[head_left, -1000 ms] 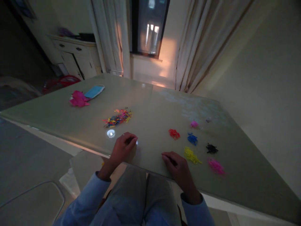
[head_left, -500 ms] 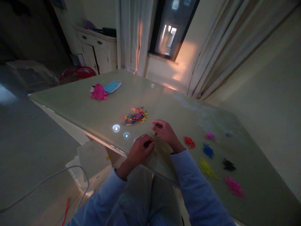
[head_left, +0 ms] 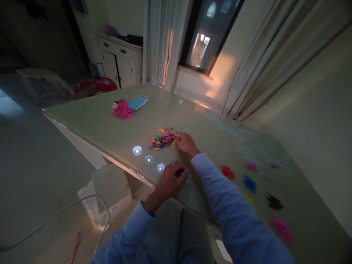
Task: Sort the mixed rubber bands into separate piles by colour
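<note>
A mixed pile of thin rubber bands [head_left: 162,140] in many colours lies on the glossy table [head_left: 107,128]. My right hand [head_left: 187,143] reaches to the pile's right edge, thumb and fingers pinched together at the bands there. How many it grips is hidden. Nearer the table's front edge, my left hand [head_left: 172,179] is held with curled fingers, thumb close to the forefinger. What it holds, if anything, I cannot make out. Right of my right forearm lie separate heaps: red bands [head_left: 227,172], blue bands [head_left: 250,184], black bands [head_left: 274,201] and pink bands [head_left: 282,228].
Yellow bands [head_left: 253,206] are partly behind my right sleeve. A smaller pink heap [head_left: 251,165] and a greyish one [head_left: 274,165] lie farther back. At the far left are crumpled pink paper [head_left: 122,109] and a blue face mask [head_left: 138,102]. A cable [head_left: 63,205] hangs beyond the front edge.
My right hand has moved forward to the edge of the mixed pile, away from my left hand. My left hand stays curled in nearly the same place. The view has shifted slightly.
</note>
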Demonstrator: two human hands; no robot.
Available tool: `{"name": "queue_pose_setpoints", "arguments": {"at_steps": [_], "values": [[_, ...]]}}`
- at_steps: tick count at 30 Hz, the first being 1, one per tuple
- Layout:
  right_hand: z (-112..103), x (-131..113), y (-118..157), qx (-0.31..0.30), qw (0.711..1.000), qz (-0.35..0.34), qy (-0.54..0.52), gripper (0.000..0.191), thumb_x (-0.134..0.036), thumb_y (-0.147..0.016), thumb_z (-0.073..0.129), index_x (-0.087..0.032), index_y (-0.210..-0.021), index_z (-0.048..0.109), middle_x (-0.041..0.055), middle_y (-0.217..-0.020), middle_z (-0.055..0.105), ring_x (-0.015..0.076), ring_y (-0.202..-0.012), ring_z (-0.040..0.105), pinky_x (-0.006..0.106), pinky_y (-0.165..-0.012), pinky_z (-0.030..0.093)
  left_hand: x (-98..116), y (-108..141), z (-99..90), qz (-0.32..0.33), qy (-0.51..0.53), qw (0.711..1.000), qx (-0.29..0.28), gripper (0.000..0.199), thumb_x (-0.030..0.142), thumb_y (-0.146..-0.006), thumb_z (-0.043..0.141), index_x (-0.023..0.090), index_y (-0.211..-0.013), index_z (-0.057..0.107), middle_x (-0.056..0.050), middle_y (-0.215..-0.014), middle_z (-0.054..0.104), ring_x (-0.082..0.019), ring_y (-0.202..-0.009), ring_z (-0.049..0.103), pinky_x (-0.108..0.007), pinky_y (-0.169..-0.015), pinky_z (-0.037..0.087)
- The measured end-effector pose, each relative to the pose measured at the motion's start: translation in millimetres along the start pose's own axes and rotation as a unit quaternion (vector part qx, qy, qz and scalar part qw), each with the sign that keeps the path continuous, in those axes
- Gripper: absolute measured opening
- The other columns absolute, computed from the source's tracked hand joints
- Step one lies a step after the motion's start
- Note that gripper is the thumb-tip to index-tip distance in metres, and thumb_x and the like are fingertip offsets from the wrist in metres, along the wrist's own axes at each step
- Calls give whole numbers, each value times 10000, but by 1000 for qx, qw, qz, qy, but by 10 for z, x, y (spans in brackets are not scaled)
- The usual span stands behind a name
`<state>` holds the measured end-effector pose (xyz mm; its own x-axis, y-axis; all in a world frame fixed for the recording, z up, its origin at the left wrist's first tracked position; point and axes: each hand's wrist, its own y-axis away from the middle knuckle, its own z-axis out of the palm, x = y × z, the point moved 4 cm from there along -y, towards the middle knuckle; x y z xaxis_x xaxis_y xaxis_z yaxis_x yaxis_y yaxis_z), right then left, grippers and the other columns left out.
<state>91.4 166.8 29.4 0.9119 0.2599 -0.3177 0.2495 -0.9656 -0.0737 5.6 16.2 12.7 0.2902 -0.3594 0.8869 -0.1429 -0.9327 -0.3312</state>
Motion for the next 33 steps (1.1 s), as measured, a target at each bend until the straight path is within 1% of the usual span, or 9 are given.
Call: {"name": "queue_pose_setpoints", "arguments": {"at_steps": [5, 10, 19, 22, 25, 27, 28, 31, 33], "values": [[-19, -13, -4, 15, 1000, -15, 16, 263, -170, -909, 522, -211, -981, 771, 86, -990, 732, 191, -920, 614, 257, -807, 415, -9, -3, 2, -10, -3, 1000, 0, 133, 230, -854, 567, 180, -787, 670, -28, -743, 648, -155, -710, 592, -273, -691, 444], [-53, 0, -12, 31, 999, -23, -6, 236, -187, -913, 559, -210, -985, 782, 88, -1027, 739, 190, -944, 628, 255, -836, 427, -15, -8, -8, -9, -6, 1000, 5, 138, 230, -854, 570, 165, -786, 671, -34, -742, 646, -155, -709, 591, -271, -682, 435], [-202, 59, 99, 84, 987, -13, -135, 214, -183, -880, 589, -188, -959, 788, 84, -1027, 755, 206, -978, 650, 299, -902, 460, -20, -1, -11, -13, -9, 1000, 8, 140, 229, -852, 563, 180, -784, 675, -29, -763, 661, -150, -714, 596, -262, -673, 432], [-270, 90, 195, 98, 973, 1, -208, 216, -231, -871, 586, -191, -949, 783, 56, -928, 761, 175, -808, 667, 269, -764, 501, -19, -2, -16, -13, -8, 1000, 15, 148, 239, -854, 563, 183, -779, 678, -30, -771, 672, -154, -725, 604, -268, -687, 440], [-319, 127, 361, 110, 955, 21, -275, 287, -313, -871, 565, -161, -1007, 767, 31, -790, 729, 120, -571, 601, 226, -570, 471, -9, -7, -22, -13, -2, 1000, 15, 165, 247, -857, 556, 179, -769, 678, -28, -756, 666, -150, -708, 598, -265, -671, 441], [-341, 150, 518, 118, 935, 38, -331, 366, -377, -869, 558, -132, -1066, 746, 12, -712, 684, 97, -504, 547, 209, -492, 423, -1, -11, -28, -13, -1, 1000, 17, 167, 252, -856, 557, 177, -769, 677, -26, -751, 664, -149, -709, 598, -264, -672, 446], [-347, 162, 609, 121, 916, 49, -378, 399, -406, -859, 570, -123, -1084, 737, 0, -680, 655, 89, -488, 523, 202, -466, 396, 1, -12, -31, -14, -1, 1000, 17, 166, 257, -854, 560, 176, -769, 678, -25, -750, 665, -149, -710, 598, -264, -673, 448], [-370, 197, 905, 130, 823, 81, -547, 419, -432, -781, 680, -125, -1060, 737, -32, -637, 588, 66, -469, 462, 189, -428, 330, -9, -13, -35, -23, -7, 1000, 16, 173, 279, -852, 568, 174, -773, 681, -26, -754, 673, -150, -704, 602, -267, -671, 454], [-423, 230, 1108, 162, 771, 97, -609, 380, -402, -729, 747, -143, -1008, 750, -41, -630, 579, 57, -473, 442, 189, -429, 318, -22, -14, -38, -27, -12, 999, 17, 184, 296, -853, 571, 173, -774, 683, -28, -755, 679, -153, -707, 610, -271, -676, 459]]}}
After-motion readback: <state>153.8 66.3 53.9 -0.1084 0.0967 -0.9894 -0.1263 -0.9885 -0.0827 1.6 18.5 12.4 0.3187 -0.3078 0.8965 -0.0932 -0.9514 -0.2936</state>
